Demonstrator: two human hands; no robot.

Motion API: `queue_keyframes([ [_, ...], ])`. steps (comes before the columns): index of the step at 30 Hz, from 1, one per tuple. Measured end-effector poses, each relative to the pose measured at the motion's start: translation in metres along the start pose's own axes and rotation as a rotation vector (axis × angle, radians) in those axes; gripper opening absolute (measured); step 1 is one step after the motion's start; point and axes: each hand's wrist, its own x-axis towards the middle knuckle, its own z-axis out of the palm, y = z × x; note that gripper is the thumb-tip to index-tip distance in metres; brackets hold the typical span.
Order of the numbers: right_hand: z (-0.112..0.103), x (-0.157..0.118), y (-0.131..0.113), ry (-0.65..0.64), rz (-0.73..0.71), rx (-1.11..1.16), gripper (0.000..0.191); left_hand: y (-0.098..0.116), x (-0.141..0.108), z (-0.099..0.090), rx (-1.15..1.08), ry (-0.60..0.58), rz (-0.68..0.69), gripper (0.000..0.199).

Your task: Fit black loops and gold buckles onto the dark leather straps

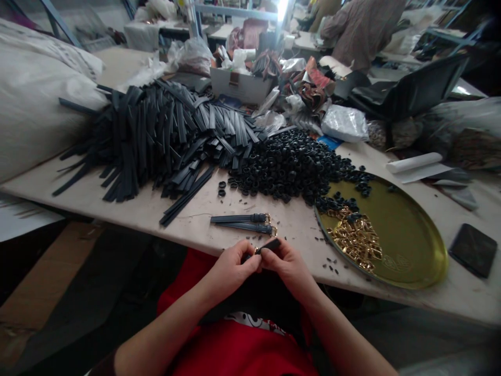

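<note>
At the table's front edge my hands meet over a dark strap (271,245) with a bit of gold metal, likely a buckle (257,250), at its left end. My right hand (285,262) pinches the strap between thumb and fingers. The fingertips of my left hand (237,263) are closed at the buckle end; my fingers partly hide it. Just beyond them lie two dark straps (238,220) with gold buckles. Farther back is a heap of small black loops (289,164), and to its left a large pile of loose dark straps (156,130).
A round gold tray (415,235) on the right holds gold buckles (358,240) and some black loops. Beside it lies a dark flat object (473,249). A white box (242,87) and plastic-wrapped bundles stand behind. A white sack (39,99) bulges at left. Another person (364,31) works in the background.
</note>
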Motion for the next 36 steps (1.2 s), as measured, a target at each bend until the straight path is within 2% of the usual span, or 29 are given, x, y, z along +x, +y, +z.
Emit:
queue_keyframes([
  [2,-0.001,0.000,-0.002,-0.030,0.020,0.048,0.019,0.002,0.001,-0.001,0.007,-0.021,-0.017,0.020],
  [6,0.000,-0.002,-0.007,0.118,-0.293,-0.231,0.008,0.005,0.004,0.000,0.045,0.011,0.003,0.019],
  [7,0.000,-0.002,-0.008,0.134,-0.331,-0.280,0.007,0.007,0.004,0.000,0.068,0.026,0.021,0.018],
  [9,-0.001,-0.001,-0.010,0.135,-0.294,-0.282,0.008,0.013,0.001,0.000,0.124,0.044,0.047,0.016],
  [12,-0.004,0.004,-0.012,0.095,-0.130,-0.152,0.015,0.023,-0.002,-0.005,0.180,0.014,0.050,0.020],
  [14,-0.004,0.008,-0.012,0.064,-0.074,-0.084,0.018,0.025,0.001,-0.009,0.203,-0.009,0.045,0.024],
  [18,-0.002,0.012,-0.013,0.057,-0.124,-0.091,0.019,0.017,0.021,-0.014,0.187,0.006,0.053,0.033],
  [20,-0.004,0.013,-0.014,0.030,-0.172,-0.117,0.021,0.013,0.030,-0.013,0.131,0.031,0.045,0.029],
  [23,-0.020,0.023,-0.018,-0.110,-0.183,-0.142,0.034,0.011,0.036,-0.012,0.107,0.014,0.063,0.025],
  [24,-0.028,0.030,-0.019,-0.122,-0.186,-0.166,0.038,0.011,0.037,-0.011,0.129,0.000,0.078,0.024],
  [25,-0.039,0.040,-0.020,-0.101,-0.199,-0.209,0.040,0.012,0.037,-0.011,0.155,-0.006,0.088,0.022],
  [26,-0.050,0.051,-0.020,-0.002,-0.235,-0.286,0.036,0.013,0.037,-0.011,0.175,-0.001,0.087,0.022],
  [27,-0.060,0.064,-0.020,0.155,-0.293,-0.418,0.026,0.013,0.038,-0.011,0.180,0.014,0.073,0.024],
  [28,-0.070,0.077,-0.020,0.247,-0.348,-0.574,0.017,0.014,0.038,-0.011,0.171,0.031,0.055,0.025],
  [30,-0.085,0.100,-0.018,0.260,-0.389,-0.849,0.016,0.015,0.038,-0.012,0.142,0.065,0.033,0.026],
  [32,-0.093,0.115,-0.015,0.250,-0.367,-0.984,0.020,0.015,0.038,-0.012,0.127,0.065,0.026,0.028],
  [36,-0.097,0.122,-0.007,0.284,-0.337,-0.928,0.017,0.013,0.034,-0.012,0.138,0.053,0.021,0.029],
])
